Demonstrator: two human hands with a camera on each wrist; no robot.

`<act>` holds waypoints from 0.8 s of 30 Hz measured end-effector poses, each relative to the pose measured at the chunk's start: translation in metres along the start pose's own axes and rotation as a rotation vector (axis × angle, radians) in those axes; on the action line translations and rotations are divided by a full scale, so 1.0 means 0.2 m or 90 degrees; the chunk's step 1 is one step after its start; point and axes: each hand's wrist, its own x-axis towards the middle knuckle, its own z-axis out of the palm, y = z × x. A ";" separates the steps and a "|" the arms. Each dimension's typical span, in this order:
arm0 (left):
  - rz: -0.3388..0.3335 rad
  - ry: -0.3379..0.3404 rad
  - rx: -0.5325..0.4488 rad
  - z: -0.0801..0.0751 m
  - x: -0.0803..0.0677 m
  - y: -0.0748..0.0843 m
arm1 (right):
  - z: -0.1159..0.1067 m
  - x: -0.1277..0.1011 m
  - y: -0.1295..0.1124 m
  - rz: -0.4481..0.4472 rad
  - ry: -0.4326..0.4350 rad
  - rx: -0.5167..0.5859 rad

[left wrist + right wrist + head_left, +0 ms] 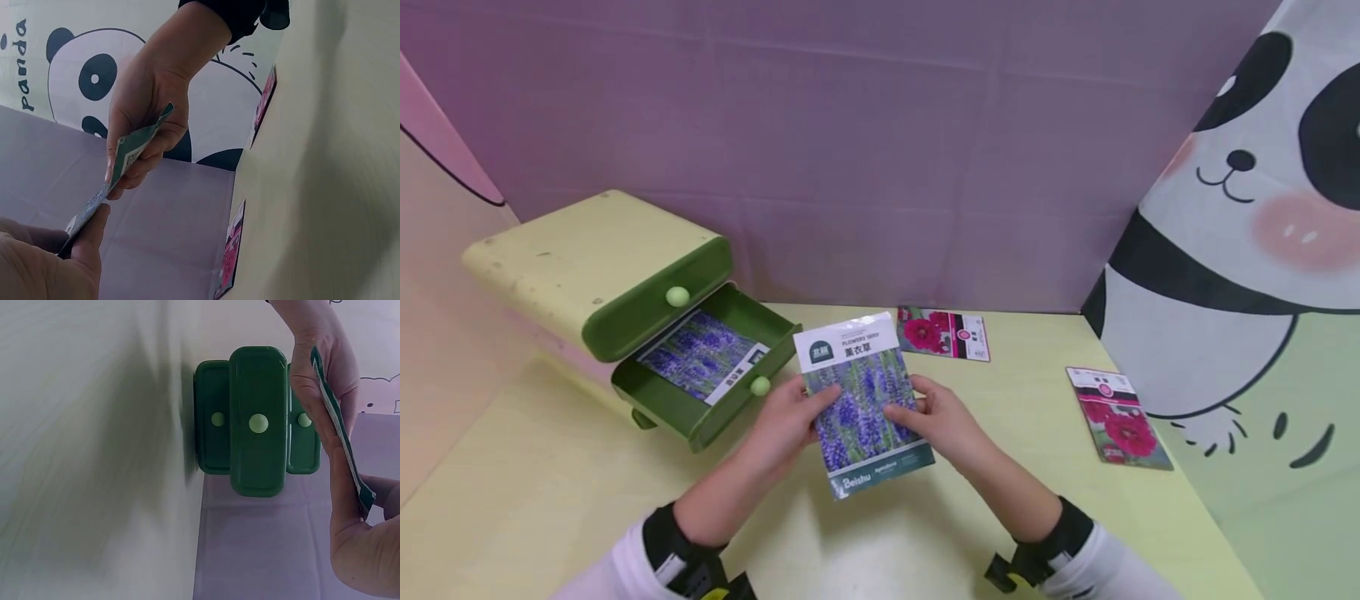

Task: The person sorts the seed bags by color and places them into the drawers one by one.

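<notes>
Both hands hold one lavender seed packet (867, 400) above the table, its purple-flower front facing up. My left hand (788, 419) pinches its left edge, thumb on the front. On the opposite edge my right hand (950, 419) grips it the same way. Seen edge-on in the left wrist view, the seed packet (125, 156) spans between the two hands. To the left, a second lavender packet (700, 354) lies inside the pulled-out green drawer (700, 429). Two packets with pink-red flowers lie on the table: one at the back (943, 333), another at the right (1120, 421).
The drawer belongs to a cream cabinet (595, 258) with green fronts and round pale knobs (258, 423); its other drawers are closed. A purple cloth (865, 167) hangs behind the pale table (1015, 383). A panda-printed cloth (1217, 333) borders the right side.
</notes>
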 end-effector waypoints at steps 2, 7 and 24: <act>0.001 -0.004 -0.003 -0.01 0.00 0.00 | 0.00 0.00 0.01 -0.002 -0.005 -0.003; 0.013 -0.006 -0.009 -0.02 -0.01 -0.01 | 0.01 0.01 0.00 -0.005 -0.010 -0.018; 0.011 0.045 -0.020 -0.02 -0.01 0.02 | 0.02 0.04 -0.01 -0.009 -0.025 -0.018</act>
